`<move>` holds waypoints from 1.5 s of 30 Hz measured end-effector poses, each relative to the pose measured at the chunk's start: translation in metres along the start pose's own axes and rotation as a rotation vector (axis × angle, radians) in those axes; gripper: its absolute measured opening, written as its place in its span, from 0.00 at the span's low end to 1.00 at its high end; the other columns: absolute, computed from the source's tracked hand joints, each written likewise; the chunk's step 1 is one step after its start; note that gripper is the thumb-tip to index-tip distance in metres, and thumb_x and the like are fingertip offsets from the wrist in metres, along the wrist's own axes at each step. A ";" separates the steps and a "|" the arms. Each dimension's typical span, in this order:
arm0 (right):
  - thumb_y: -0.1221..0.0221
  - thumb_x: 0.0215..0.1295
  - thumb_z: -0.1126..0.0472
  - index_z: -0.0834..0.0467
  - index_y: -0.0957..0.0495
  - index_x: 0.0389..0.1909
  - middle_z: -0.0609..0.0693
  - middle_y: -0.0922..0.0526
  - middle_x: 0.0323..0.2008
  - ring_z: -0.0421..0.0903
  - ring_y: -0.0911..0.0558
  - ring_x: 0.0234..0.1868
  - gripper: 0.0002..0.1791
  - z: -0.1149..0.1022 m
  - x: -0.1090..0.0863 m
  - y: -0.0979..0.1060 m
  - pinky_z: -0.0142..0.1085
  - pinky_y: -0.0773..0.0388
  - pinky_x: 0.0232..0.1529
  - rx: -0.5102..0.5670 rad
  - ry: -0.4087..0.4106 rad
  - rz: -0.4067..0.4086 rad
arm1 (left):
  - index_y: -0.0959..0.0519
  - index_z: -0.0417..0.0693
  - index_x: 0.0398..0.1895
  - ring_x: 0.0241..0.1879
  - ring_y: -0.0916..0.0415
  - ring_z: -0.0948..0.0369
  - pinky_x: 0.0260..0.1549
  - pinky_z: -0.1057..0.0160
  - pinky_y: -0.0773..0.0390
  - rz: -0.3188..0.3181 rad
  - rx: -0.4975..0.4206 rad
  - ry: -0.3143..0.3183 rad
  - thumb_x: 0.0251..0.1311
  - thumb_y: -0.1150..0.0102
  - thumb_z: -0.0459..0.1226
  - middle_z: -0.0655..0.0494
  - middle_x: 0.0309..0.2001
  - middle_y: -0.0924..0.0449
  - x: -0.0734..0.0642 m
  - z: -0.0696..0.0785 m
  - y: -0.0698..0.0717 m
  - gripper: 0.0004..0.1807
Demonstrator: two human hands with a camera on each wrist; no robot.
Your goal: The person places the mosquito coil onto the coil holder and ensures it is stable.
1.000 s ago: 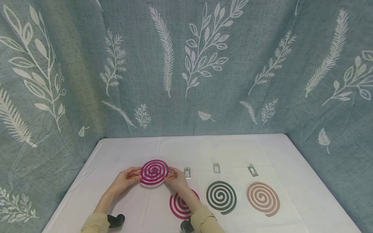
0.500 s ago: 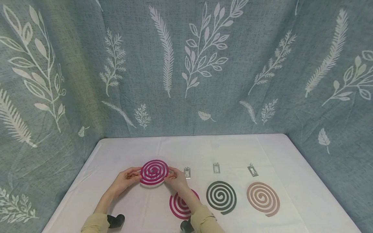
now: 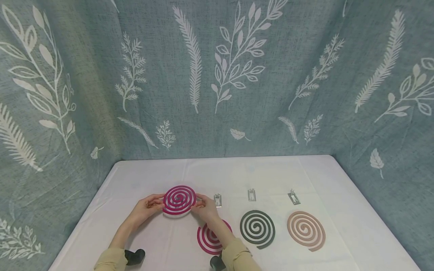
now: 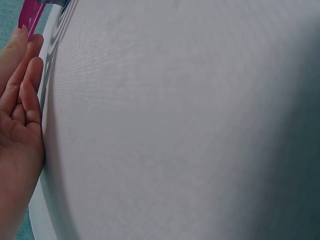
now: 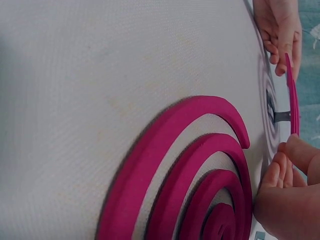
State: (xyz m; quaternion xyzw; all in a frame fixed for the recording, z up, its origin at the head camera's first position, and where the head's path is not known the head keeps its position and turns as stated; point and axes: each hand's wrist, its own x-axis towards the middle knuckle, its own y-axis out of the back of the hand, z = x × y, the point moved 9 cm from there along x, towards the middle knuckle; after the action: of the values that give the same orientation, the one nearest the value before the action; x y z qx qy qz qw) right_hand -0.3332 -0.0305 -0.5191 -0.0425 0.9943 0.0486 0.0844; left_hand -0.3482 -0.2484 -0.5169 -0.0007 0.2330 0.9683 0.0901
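A pink mosquito coil lies flat just above the table, held between both hands. The left hand pinches its left edge with thumb and fingertips, while the right hand pinches the right edge. Beneath it, in the right wrist view, a small metal coil stand rises to the coil's middle. In the left wrist view only a sliver of the coil shows past the fingers. A second pink coil lies on the table under the right forearm, partly hidden by it in the head view.
To the right lie a dark green coil and a brown coil. Behind them several flat metal stands sit in a row, including a left one, a middle one and a right one. A patterned curtain surrounds the white table.
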 end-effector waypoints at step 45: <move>0.38 0.54 0.73 0.66 0.29 0.59 0.48 0.23 0.26 0.36 0.30 0.24 0.29 0.000 -0.001 0.000 0.26 0.32 0.28 0.003 0.030 -0.011 | 0.30 0.37 0.61 0.37 0.27 0.73 0.40 0.75 0.25 0.001 0.002 0.007 0.62 0.41 0.41 0.46 0.44 0.20 0.000 -0.003 -0.002 0.27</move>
State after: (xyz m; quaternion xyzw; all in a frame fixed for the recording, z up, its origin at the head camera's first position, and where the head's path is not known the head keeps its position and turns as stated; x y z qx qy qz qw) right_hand -0.3324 -0.0306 -0.5186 -0.0488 0.9953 0.0461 0.0698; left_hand -0.3482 -0.2481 -0.5207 -0.0038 0.2342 0.9681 0.0889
